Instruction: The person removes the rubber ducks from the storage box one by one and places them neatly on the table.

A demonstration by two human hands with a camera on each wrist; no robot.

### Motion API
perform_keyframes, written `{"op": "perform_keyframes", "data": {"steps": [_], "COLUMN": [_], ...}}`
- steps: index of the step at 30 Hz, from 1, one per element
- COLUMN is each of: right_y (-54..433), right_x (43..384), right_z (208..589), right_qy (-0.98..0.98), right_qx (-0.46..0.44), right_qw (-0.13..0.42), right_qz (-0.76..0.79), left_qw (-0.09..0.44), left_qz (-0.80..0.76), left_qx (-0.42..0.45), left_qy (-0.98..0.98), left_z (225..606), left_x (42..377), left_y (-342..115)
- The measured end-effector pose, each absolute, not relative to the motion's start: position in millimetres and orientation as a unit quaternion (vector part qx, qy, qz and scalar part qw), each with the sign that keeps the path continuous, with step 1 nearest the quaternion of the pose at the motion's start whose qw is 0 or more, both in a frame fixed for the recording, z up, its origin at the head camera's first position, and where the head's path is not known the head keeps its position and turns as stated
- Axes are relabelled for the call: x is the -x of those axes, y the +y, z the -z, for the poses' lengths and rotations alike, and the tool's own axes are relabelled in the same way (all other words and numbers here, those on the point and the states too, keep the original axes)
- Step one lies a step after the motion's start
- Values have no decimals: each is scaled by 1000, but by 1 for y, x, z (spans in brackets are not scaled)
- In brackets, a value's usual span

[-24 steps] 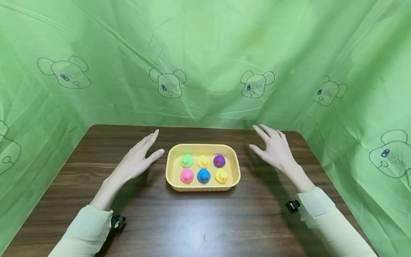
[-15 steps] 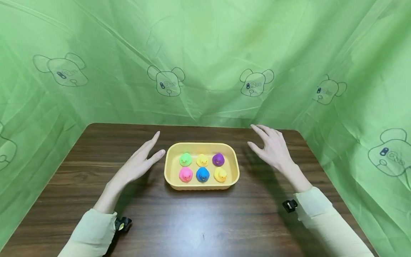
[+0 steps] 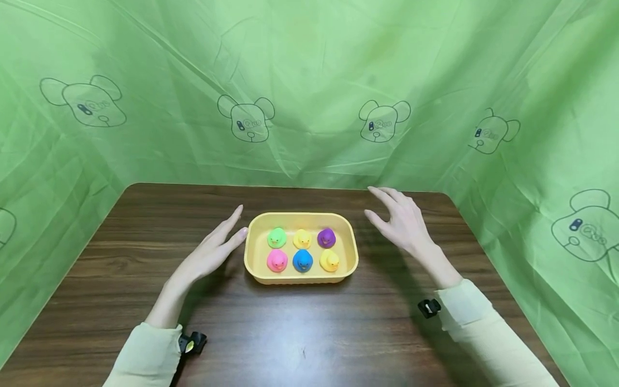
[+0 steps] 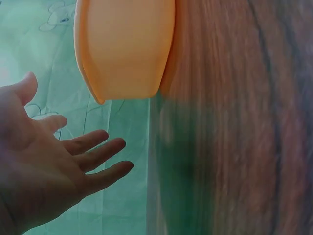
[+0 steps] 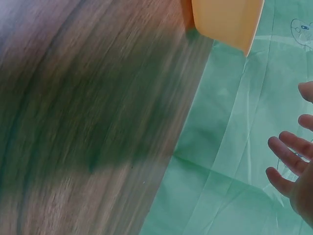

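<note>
Seemingly rubber ducks [image 3: 303, 260], smooth round-cornered tray [image 3: 302, 279]

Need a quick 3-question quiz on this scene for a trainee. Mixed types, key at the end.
1. How many toy ducks are in the yellow tray?
2. In the head view, what colour is the duck directly below the purple duck? a) pink b) blue c) yellow
3. True or false: the right grip is apart from the yellow tray.

Key:
1. Six, in two rows of three.
2. c, the front yellow duck.
3. True; a gap shows between them in the head view.
</note>
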State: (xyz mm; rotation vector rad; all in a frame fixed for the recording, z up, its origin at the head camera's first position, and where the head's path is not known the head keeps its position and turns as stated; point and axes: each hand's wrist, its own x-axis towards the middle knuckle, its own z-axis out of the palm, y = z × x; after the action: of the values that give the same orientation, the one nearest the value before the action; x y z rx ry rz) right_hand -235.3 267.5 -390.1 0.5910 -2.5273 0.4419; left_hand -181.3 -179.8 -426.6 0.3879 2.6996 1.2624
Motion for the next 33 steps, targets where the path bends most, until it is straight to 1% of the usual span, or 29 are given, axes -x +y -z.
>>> {"op": "perform_keyframes", "data": {"steps": [13, 20, 33], "right_y": [240, 226, 205], "right_x": [233, 233, 230], "right_z": [384, 387, 395], "right_qy": [-930, -927, -924], "right_qx": [-233, -258, -301], "right_qw": [210, 200, 175], "right_qz": [-190, -184, -160], "left_qw": [98, 101, 100], "left_qz": [-434, -410, -411], "left_qx": [-140, -152, -177], "left_qy": [884, 894, 889], "left_z": [437, 437, 443], "left_x": [174, 171, 172], "left_y": [-177, -176, -177]}}
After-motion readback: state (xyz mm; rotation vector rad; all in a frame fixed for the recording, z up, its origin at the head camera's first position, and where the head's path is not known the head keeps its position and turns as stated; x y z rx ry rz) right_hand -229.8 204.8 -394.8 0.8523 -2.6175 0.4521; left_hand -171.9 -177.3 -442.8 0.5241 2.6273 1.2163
